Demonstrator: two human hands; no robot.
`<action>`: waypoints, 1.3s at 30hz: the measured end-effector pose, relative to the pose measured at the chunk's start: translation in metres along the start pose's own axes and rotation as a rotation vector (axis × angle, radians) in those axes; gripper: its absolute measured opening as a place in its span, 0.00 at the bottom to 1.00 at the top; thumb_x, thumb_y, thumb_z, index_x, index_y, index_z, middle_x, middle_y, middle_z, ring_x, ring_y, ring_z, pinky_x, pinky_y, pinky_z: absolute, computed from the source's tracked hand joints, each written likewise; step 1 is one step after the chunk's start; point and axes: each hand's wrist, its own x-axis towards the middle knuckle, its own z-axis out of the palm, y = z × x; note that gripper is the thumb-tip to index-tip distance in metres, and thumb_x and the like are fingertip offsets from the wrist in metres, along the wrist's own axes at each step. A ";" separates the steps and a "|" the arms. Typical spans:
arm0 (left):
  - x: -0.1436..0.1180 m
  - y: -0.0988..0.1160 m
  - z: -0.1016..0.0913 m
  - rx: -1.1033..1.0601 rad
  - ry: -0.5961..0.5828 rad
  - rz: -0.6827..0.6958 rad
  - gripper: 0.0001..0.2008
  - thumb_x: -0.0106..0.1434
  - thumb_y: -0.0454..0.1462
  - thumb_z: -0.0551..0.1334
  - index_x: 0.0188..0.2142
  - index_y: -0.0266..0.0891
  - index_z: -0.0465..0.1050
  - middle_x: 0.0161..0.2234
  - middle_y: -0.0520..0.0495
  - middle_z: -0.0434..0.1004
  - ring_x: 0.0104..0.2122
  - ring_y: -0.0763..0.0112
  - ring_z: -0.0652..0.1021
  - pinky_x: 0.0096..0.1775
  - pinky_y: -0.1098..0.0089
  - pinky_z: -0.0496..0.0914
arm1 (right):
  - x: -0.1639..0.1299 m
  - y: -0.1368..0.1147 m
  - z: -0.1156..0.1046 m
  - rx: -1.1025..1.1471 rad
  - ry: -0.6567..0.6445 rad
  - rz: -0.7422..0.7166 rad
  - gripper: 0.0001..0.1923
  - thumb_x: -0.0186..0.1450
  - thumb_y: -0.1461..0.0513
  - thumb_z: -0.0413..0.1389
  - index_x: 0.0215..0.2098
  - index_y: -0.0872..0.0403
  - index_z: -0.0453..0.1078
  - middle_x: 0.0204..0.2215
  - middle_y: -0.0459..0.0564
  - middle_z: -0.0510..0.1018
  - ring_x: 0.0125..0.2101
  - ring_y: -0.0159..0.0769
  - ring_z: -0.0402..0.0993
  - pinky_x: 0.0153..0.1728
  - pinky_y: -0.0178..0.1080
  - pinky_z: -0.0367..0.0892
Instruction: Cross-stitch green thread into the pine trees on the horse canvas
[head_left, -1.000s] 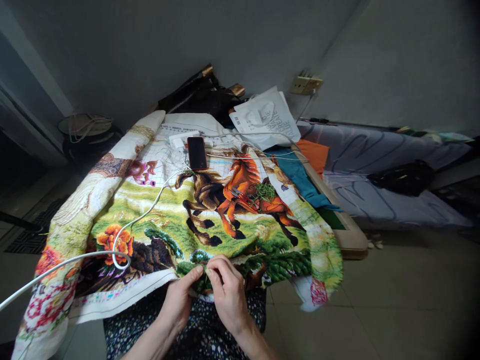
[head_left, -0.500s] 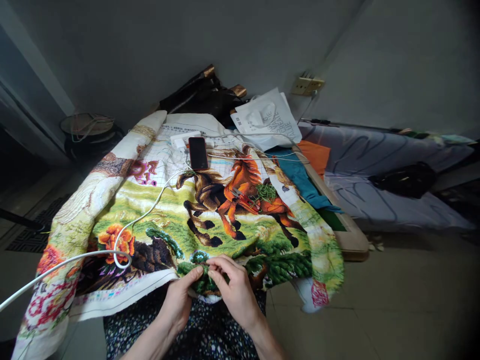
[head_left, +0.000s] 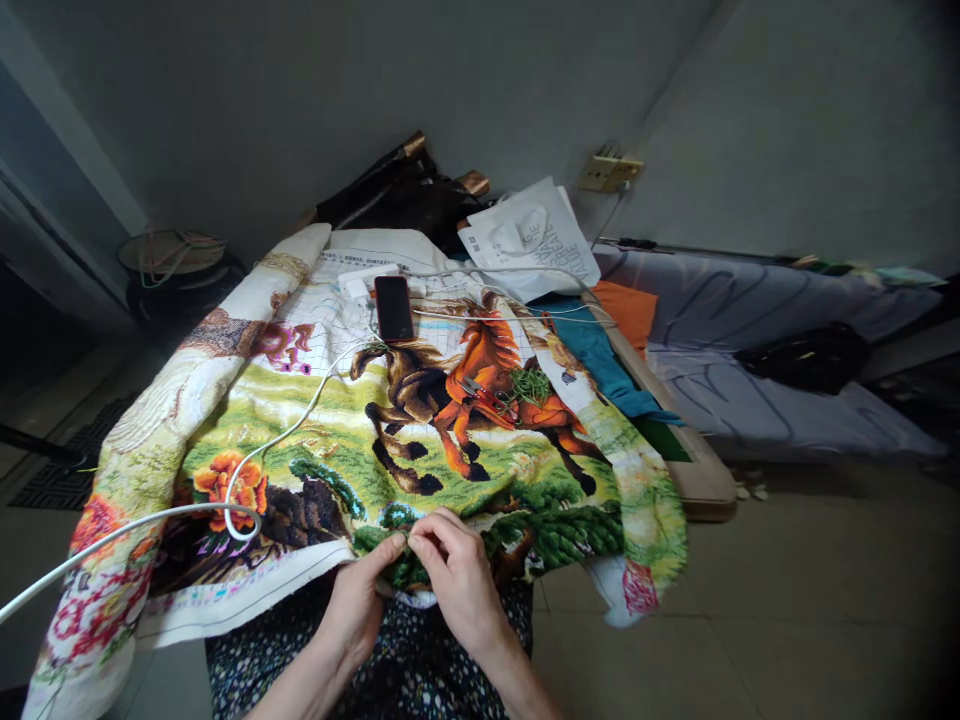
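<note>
A large cross-stitch cloth (head_left: 450, 455) with horses, flowers and greenery spreads before me, its sides rolled. My left hand (head_left: 358, 600) is closed on its near edge, thumb on top and the other fingers hidden underneath. Close to that thumb, my right hand (head_left: 457, 570) pinches thumb and forefinger together over the dark green stitching. Whatever is in the pinch is too small to make out. Farther up the cloth lie red-handled scissors (head_left: 491, 398) and a tangle of green thread (head_left: 531, 385).
A phone (head_left: 394, 308) and a white charger block (head_left: 367, 283) rest on the cloth. A white cable (head_left: 300, 425) loops across its left part. Behind are a white printed bag (head_left: 529, 240) and teal fabric (head_left: 607, 370). At right stands a grey covered seat (head_left: 712, 380) with a black bag (head_left: 814, 360).
My right hand has shifted slightly left, bringing its pinched fingertips up to the left thumb. The left hand keeps its hold on the cloth. The view has moved slightly.
</note>
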 end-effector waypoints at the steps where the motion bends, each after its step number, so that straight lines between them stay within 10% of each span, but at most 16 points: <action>1: 0.000 0.000 0.000 0.006 -0.002 0.005 0.18 0.40 0.36 0.74 0.31 0.27 0.78 0.35 0.40 0.77 0.36 0.65 0.76 0.44 0.67 0.69 | -0.001 0.001 0.001 0.031 0.029 0.009 0.09 0.67 0.64 0.49 0.29 0.58 0.65 0.28 0.48 0.70 0.30 0.30 0.67 0.32 0.32 0.61; 19: 0.004 -0.004 -0.006 0.001 -0.053 -0.024 0.15 0.43 0.36 0.73 0.30 0.28 0.77 0.35 0.39 0.77 0.37 0.63 0.75 0.47 0.63 0.68 | -0.017 0.005 -0.005 0.207 0.349 0.112 0.11 0.66 0.58 0.53 0.34 0.59 0.70 0.23 0.49 0.72 0.24 0.29 0.68 0.26 0.30 0.66; 27: 0.008 -0.007 -0.009 -0.011 -0.004 -0.019 0.16 0.40 0.35 0.74 0.28 0.27 0.77 0.29 0.44 0.75 0.31 0.70 0.73 0.40 0.68 0.68 | -0.018 0.008 -0.009 0.202 -0.117 0.328 0.13 0.63 0.59 0.52 0.32 0.60 0.75 0.23 0.49 0.71 0.23 0.29 0.62 0.24 0.30 0.58; 39: 0.010 -0.007 -0.009 -0.014 0.033 -0.009 0.19 0.36 0.35 0.75 0.28 0.27 0.76 0.30 0.42 0.75 0.32 0.68 0.73 0.41 0.67 0.68 | -0.018 0.004 -0.006 0.129 -0.143 0.315 0.13 0.62 0.61 0.50 0.27 0.61 0.72 0.21 0.48 0.67 0.23 0.27 0.57 0.23 0.30 0.53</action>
